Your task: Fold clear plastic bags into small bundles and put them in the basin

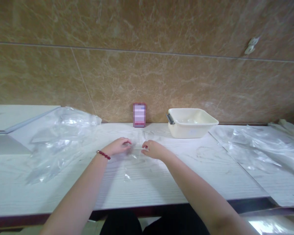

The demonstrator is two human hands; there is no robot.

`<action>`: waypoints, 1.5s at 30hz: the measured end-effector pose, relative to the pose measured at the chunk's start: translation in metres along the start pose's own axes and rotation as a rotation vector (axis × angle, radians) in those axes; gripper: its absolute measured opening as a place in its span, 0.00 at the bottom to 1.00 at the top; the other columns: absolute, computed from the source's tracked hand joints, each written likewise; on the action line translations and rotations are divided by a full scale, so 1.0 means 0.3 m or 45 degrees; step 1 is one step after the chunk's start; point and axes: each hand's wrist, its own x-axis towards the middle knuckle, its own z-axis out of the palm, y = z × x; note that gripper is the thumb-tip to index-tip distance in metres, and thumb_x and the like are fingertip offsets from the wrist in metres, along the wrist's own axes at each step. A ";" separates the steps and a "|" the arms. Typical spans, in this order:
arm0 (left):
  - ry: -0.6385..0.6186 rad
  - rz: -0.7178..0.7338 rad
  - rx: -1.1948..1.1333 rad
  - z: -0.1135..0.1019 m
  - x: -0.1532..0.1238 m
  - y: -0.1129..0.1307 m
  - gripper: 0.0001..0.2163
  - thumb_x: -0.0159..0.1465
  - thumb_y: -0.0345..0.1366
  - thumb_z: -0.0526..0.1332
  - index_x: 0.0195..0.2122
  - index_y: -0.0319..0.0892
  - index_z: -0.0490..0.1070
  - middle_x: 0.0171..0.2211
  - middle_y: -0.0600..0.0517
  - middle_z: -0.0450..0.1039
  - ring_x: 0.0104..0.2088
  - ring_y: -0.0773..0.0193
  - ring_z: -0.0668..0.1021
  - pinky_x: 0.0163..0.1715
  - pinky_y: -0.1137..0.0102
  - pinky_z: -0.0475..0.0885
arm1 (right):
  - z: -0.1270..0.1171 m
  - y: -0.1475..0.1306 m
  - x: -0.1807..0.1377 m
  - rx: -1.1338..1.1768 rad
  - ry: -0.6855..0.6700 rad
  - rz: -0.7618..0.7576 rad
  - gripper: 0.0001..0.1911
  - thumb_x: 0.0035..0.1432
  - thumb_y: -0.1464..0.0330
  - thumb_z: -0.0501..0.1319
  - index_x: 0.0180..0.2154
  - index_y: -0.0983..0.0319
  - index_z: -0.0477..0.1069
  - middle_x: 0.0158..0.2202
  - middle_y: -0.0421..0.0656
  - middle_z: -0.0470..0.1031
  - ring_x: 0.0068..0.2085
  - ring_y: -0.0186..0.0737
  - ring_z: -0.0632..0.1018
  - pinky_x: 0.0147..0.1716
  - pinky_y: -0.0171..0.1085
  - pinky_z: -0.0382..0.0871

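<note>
A clear plastic bag [134,163] lies flat on the white table [198,169] in front of me. My left hand [117,146], with a red bead bracelet on the wrist, pinches the bag's far edge with curled fingers. My right hand [153,149] pinches the same edge a little to the right. The two hands are close together, almost touching, above the bag's top end. The bag is hard to see against the table.
A cream plastic basin [191,122] stands at the back right by the brown tiled wall. A small pink box [139,115] leans against the wall. Piles of clear plastic bags lie at the left [58,137] and right [259,147].
</note>
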 end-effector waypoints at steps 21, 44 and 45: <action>-0.447 -0.225 0.462 0.024 -0.059 0.045 0.35 0.46 0.63 0.45 0.54 0.59 0.47 0.60 0.51 0.31 0.57 0.44 0.41 0.51 0.52 0.41 | 0.128 0.045 0.041 0.071 0.256 -0.205 0.17 0.55 0.67 0.48 0.46 0.63 0.63 0.46 0.46 0.67 0.48 0.36 0.66 0.47 0.36 0.56; -0.469 -0.267 0.417 0.020 -0.060 0.040 0.36 0.44 0.63 0.47 0.55 0.59 0.44 0.59 0.51 0.29 0.56 0.42 0.38 0.49 0.48 0.41 | 0.061 0.158 0.247 -0.077 0.260 0.442 0.18 0.46 0.54 0.55 0.28 0.61 0.72 0.31 0.46 0.72 0.38 0.43 0.70 0.37 0.38 0.60; -0.470 -0.269 0.414 0.020 -0.060 0.041 0.36 0.45 0.63 0.47 0.55 0.59 0.44 0.59 0.51 0.29 0.56 0.42 0.38 0.49 0.48 0.41 | 0.063 0.151 0.261 -0.062 0.233 0.439 0.16 0.45 0.56 0.56 0.27 0.61 0.72 0.31 0.45 0.72 0.37 0.42 0.70 0.36 0.37 0.60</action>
